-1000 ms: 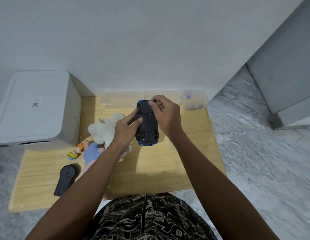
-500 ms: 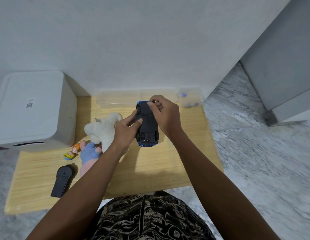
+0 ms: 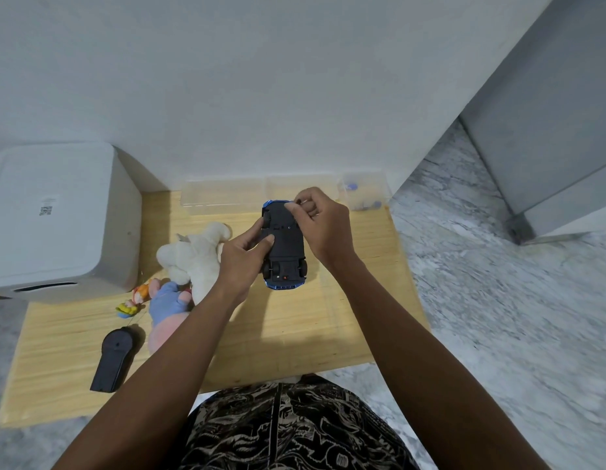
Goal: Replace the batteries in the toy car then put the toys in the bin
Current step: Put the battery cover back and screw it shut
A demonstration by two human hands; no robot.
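Observation:
A blue toy car (image 3: 285, 252) is held upside down above the wooden board, its black underside facing me. My left hand (image 3: 242, 262) grips its left side, thumb and forefinger pressed on the chassis. My right hand (image 3: 323, 225) holds the right side, with fingertips pinching at the far end of the underside. A white plush toy (image 3: 196, 254), a pink and blue plush (image 3: 166, 308) and a small orange and yellow figure (image 3: 134, 300) lie on the board to the left. A clear bin (image 3: 223, 198) stands at the back by the wall.
A black remote control (image 3: 112, 359) lies at the front left of the wooden board (image 3: 295, 334). A white lidded box (image 3: 54, 218) stands at the left. A small clear container (image 3: 362, 195) with blue bits sits at the back right. Marble floor surrounds the board.
Both hands keep the car in nearly the same place. My right fingertips have shifted slightly at the car's far end; the view has drifted a little.

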